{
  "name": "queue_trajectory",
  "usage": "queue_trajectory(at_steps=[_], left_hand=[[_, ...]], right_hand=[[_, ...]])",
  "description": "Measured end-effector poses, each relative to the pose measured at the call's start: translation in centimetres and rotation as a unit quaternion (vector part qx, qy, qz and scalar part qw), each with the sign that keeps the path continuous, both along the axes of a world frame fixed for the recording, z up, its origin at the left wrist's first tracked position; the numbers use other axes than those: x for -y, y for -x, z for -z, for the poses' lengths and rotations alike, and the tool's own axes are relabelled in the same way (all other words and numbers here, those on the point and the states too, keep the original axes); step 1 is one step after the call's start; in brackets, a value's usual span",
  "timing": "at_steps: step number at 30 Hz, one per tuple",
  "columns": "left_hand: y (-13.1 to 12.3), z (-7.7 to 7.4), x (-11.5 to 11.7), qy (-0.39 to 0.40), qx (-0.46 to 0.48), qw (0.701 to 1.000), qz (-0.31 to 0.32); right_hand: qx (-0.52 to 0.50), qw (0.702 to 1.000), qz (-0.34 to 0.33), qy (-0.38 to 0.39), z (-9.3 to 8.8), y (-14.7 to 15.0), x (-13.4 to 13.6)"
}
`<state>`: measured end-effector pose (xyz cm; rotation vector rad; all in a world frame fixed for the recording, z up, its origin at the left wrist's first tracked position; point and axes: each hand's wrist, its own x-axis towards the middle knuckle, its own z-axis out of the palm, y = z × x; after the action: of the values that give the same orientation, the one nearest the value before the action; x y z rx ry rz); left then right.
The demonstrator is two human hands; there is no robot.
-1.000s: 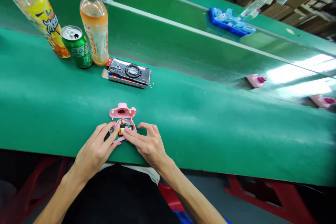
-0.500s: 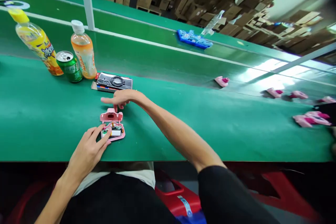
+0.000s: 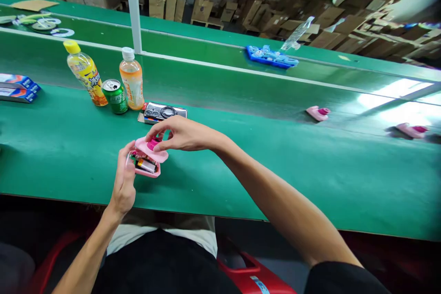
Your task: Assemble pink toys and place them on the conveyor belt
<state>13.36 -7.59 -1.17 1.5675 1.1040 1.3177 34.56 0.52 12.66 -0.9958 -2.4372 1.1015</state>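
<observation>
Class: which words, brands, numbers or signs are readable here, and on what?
Nothing reads clearly.
Yellow-capped bottle: label lettering, too blurred.
Green drink can: pale characters, too small.
White-capped bottle: lettering, too blurred.
Blue-sided boxes: any print, too small.
Sticker on red stool: marks unreadable.
Pink casing: no lettering visible.

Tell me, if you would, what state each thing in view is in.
Pink lower shell: open, insides showing
Battery: exposed inside it
Pink upper shell: held tilted above, gap beneath
Left hand: gripping the lower shell's left side
Right hand: pinching the upper shell
Yellow-capped bottle: capped, upright
White-capped bottle: capped, upright
Green drink can: opened, upright
Smartphone: lying camera side up on a box
Blue tray: loaded with light-blue parts
</observation>
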Motion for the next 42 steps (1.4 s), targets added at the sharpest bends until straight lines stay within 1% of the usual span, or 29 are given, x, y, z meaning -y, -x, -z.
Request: queue_trajectory(at_steps=[3,4,6,8,9,10,11,12,14,15,16,17,20,22,25,27,30,34,36,38,39,42], left_hand=[[-1.8,-1.8,-1.5,0.09,0.088,0.992,0.016],[-2.3,-2.4,-1.9,0.101,0.106,0.989,0.024],[-3.1,-3.6,-2.5,0.1,0.141,0.984,0.044],[-3.7,-4.4,-2.9,0.097,0.186,0.976,0.059],[-4.0,-4.7,-3.0,0.101,0.209,0.971,0.058],[-4.2,-5.0,-3.1,0.105,0.229,0.967,0.05],[-4.4,-5.1,-3.2,0.108,0.242,0.963,0.04],[-4.5,-5.2,-3.3,0.109,0.249,0.962,0.029],[-4.9,-5.2,-3.4,0.107,0.25,0.962,0.006],[-5.1,-5.2,-3.4,0.108,0.249,0.962,-0.002],[-5.3,-5.1,-3.4,0.113,0.251,0.961,-0.005],[-5.6,-5.0,-3.4,0.12,0.259,0.959,-0.005],[-6.3,-4.9,-3.4,0.135,0.295,0.946,0.005],[-6.8,-4.9,-3.4,0.132,0.311,0.941,-0.005],[-7.5,-4.9,-3.7,0.128,0.326,0.936,-0.038],[-8.0,-4.8,-4.0,0.123,0.333,0.934,-0.044],[-8.4,-4.4,-4.5,0.109,0.337,0.934,-0.041],[-8.2,-3.5,-5.2,0.077,0.304,0.949,-0.043],[-7.9,-3.1,-5.5,0.058,0.282,0.957,-0.038],[-7.6,-2.8,-5.6,0.056,0.278,0.959,-0.026],[-7.5,-2.8,-5.6,0.063,0.282,0.957,-0.019],[-7.4,-2.7,-5.5,0.084,0.287,0.954,0.002]], right_hand=[[-0.03,0.999,-0.019,-0.026,-1.1,-0.2,0.4],[-0.028,0.999,-0.025,-0.027,-1.5,-0.3,0.3],[-0.026,0.999,-0.035,-0.022,-2.2,-0.5,-0.1],[-0.047,0.998,-0.013,-0.027,-2.3,-0.5,-0.2],[-0.065,0.997,0.015,-0.04,-2.1,-0.4,0.1],[-0.088,0.992,0.06,-0.064,-1.5,-0.2,0.6],[-0.115,0.981,0.124,-0.098,-0.8,0.1,1.4],[-0.143,0.961,0.196,-0.133,0.1,0.4,2.3],[-0.184,0.908,0.328,-0.183,2.2,1.0,4.5],[-0.188,0.887,0.377,-0.192,3.2,1.3,5.5],[-0.179,0.874,0.41,-0.192,4.1,1.5,6.3],[-0.16,0.871,0.426,-0.185,4.7,1.8,6.9],[-0.111,0.889,0.419,-0.148,5.6,2.5,7.4],[-0.131,0.892,0.41,-0.14,5.8,2.9,6.9],[-0.18,0.873,0.42,-0.173,6.6,3.2,6.4],[-0.181,0.862,0.426,-0.205,7.3,3.3,6.2],[-0.167,0.857,0.423,-0.241,8.0,3.4,6.2],[-0.171,0.852,0.411,-0.276,8.5,3.4,6.5],[-0.186,0.848,0.412,-0.279,9.0,3.4,6.8],[-0.228,0.839,0.419,-0.262,9.5,3.3,7.1],[-0.265,0.83,0.425,-0.246,9.7,3.2,7.2],[-0.381,0.798,0.439,-0.158,10.0,3.0,7.1]])
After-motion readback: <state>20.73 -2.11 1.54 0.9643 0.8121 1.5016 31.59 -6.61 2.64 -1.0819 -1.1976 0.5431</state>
